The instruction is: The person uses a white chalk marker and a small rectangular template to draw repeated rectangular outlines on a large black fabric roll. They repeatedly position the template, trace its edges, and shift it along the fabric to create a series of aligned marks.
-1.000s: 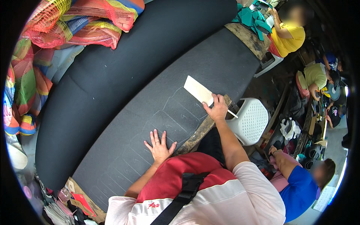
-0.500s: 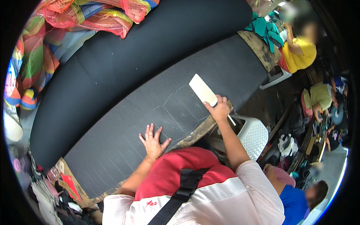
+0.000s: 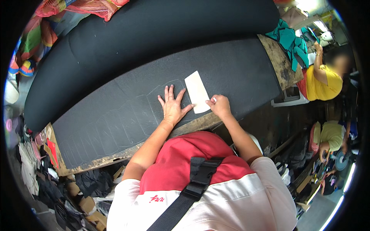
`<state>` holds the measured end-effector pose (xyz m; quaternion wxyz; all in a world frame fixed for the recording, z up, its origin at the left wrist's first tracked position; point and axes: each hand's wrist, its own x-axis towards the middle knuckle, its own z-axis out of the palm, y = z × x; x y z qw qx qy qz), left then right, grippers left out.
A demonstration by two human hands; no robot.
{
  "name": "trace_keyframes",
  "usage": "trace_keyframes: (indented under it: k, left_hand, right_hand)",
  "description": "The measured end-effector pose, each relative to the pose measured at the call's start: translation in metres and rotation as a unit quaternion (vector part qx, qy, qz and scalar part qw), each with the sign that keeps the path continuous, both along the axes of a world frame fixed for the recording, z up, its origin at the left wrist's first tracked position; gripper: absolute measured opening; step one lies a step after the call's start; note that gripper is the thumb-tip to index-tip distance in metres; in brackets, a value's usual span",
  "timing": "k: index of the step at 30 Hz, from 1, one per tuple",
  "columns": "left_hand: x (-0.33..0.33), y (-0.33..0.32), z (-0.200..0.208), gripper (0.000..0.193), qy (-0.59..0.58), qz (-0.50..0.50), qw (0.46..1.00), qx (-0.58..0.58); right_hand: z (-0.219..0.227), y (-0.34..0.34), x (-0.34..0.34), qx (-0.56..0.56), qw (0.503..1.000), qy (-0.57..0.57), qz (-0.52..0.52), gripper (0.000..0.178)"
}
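A cream-coloured flat template [image 3: 197, 92], a tapered four-sided piece, lies on the black fabric [image 3: 239, 65] spread over the table. My left hand [image 3: 172, 106] rests flat on the fabric with fingers spread, its thumb at the template's lower left edge. Beside the lower right edge, my right hand [image 3: 220, 107] is closed in a pinch on a thin white stick [image 3: 214, 99], mostly hidden by the fingers. Pale drawn outlines [image 3: 115, 123] run across the fabric to the left of the template.
A thick black roll of material [image 3: 127, 46] lies along the far side. Worn wooden table edges [image 3: 283, 63] show at both ends. Green cloth [image 3: 289, 40] lies at the far right, near a seated person in yellow [image 3: 323, 82]. Scraps and cardboard [image 3: 88, 204] pile up at lower left.
My left hand has moved right, up to the template. My right hand has let go of the template's end and sits at its side. The template now stands more upright in view.
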<state>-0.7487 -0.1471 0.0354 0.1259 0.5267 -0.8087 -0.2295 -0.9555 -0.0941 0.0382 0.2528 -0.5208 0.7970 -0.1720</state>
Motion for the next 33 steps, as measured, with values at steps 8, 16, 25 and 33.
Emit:
trace_keyframes:
  k: [8,16,25,33]
  left_hand:
    - [-0.019,0.002,0.004,0.085,-0.116,-0.004,0.992,0.046]
    - [-0.022,0.014,-0.001,0.086,-0.096,0.029,0.994,0.038]
    - [-0.02,0.015,-0.002,0.087,-0.081,0.039,0.996,0.024]
    - [-0.021,0.013,0.002,0.086,-0.094,0.028,0.995,0.015]
  right_hand:
    - [0.052,-0.02,-0.021,-0.316,0.937,-0.15,-0.01,0.019]
    - [0.025,-0.042,-0.034,-0.265,0.945,-0.189,0.032,0.048]
    - [0.067,-0.093,-0.031,-0.103,0.674,-0.727,-0.079,0.036]
    - [0.0,-0.111,0.0,-0.136,0.864,-0.484,0.003,0.013]
